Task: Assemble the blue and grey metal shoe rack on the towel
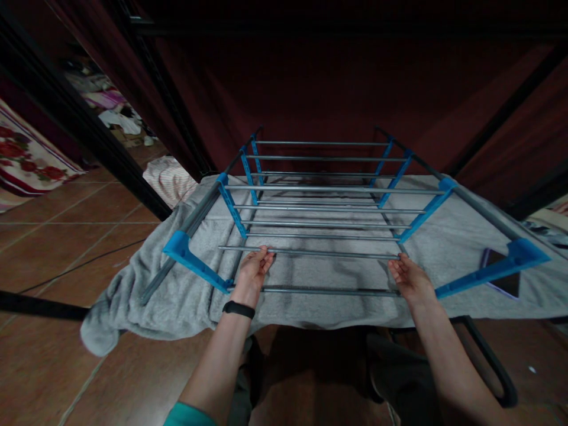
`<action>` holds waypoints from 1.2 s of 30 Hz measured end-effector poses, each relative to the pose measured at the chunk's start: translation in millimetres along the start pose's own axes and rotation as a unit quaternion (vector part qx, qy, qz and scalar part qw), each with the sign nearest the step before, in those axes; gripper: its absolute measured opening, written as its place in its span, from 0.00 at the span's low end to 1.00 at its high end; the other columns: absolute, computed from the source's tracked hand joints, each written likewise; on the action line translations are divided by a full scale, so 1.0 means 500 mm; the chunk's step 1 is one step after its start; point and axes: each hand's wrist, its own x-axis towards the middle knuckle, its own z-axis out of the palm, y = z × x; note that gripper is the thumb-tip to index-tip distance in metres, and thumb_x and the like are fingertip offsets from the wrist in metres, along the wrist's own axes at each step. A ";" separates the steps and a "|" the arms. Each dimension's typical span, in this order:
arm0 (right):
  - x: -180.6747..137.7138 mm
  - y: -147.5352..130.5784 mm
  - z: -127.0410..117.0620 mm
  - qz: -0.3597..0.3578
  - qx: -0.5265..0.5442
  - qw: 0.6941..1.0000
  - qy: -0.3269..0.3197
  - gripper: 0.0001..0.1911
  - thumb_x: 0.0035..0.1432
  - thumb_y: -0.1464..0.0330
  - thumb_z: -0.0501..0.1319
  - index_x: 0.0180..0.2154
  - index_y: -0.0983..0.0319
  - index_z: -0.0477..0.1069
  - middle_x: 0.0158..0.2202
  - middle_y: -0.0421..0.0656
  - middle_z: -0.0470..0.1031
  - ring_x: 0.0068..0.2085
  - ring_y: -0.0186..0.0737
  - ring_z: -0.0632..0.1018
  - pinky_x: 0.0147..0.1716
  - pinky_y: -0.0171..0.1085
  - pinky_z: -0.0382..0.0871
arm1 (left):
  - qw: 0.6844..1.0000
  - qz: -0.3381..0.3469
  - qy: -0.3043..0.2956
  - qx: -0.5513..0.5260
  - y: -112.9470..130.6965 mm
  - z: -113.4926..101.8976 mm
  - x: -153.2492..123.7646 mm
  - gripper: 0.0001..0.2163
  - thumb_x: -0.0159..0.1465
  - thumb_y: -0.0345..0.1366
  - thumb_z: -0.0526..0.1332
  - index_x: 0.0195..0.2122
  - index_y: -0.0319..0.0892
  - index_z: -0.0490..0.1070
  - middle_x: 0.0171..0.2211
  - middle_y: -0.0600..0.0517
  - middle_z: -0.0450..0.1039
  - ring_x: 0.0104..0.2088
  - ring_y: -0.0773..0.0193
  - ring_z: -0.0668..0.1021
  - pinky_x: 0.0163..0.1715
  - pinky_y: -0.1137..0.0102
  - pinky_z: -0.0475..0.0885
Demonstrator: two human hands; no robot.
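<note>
A thin grey metal rod point(328, 254) lies crosswise between my hands. My left hand point(254, 269), with a black band at the wrist, pinches it a little in from its left end. At the rod's right end, my right hand point(410, 277) has its fingers closed on it. Around and beyond stands a rack of metal bars with blue plastic side pieces. The nearest left blue piece point(197, 266) and nearest right blue piece point(492, 270) have one lower bar point(328, 291) between them. Farther back, several bars join the other blue pieces point(421, 216).
The rack rests on a grey blanket point(128, 290) draped over a surface. A phone point(501, 272) lies at the right, partly under a blue piece. Dark red curtains point(319, 83) hang behind. Black frame posts point(84, 112) rise on the left, above a tiled floor point(66, 254).
</note>
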 end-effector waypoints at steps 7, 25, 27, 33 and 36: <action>0.005 0.005 -0.003 0.001 -0.007 1.000 -0.012 0.09 0.62 0.78 0.61 0.30 0.62 0.70 0.24 0.37 0.75 0.26 0.28 0.78 0.34 0.31 0.81 | 1.000 -0.002 0.009 0.004 -0.002 0.004 -0.001 0.14 0.61 0.20 0.64 0.24 0.40 0.62 0.20 0.54 0.74 0.22 0.68 0.79 0.23 0.76 0.76; -0.001 0.009 0.003 0.030 -0.010 0.999 -0.043 0.09 0.62 0.80 0.58 0.31 0.65 0.72 0.27 0.41 0.77 0.27 0.30 0.80 0.34 0.29 0.80 | 0.999 -0.030 -0.025 0.029 -0.016 0.007 0.000 0.09 0.59 0.20 0.67 0.27 0.37 0.69 0.21 0.52 0.75 0.23 0.67 0.80 0.24 0.76 0.76; -0.002 0.009 0.003 0.025 -0.008 0.999 -0.041 0.09 0.62 0.80 0.58 0.32 0.65 0.72 0.27 0.41 0.78 0.27 0.30 0.80 0.34 0.29 0.80 | 0.999 -0.030 -0.024 0.028 -0.017 0.006 0.002 0.09 0.60 0.21 0.66 0.27 0.37 0.69 0.21 0.52 0.75 0.24 0.66 0.81 0.25 0.76 0.76; -0.001 0.007 -0.002 0.002 0.002 1.000 -0.030 0.09 0.61 0.80 0.58 0.32 0.62 0.70 0.27 0.40 0.78 0.28 0.31 0.80 0.33 0.30 0.80 | 0.999 0.004 -0.033 0.040 -0.017 0.006 0.000 0.09 0.59 0.23 0.68 0.27 0.38 0.68 0.21 0.53 0.74 0.24 0.67 0.80 0.25 0.76 0.75; 0.001 0.007 -0.006 -0.022 0.012 1.000 -0.017 0.12 0.57 0.82 0.58 0.34 0.60 0.68 0.26 0.36 0.77 0.28 0.32 0.81 0.32 0.33 0.81 | 0.995 0.055 -0.072 0.047 -0.016 0.012 -0.010 0.10 0.55 0.27 0.72 0.29 0.38 0.70 0.23 0.54 0.75 0.25 0.68 0.80 0.26 0.76 0.74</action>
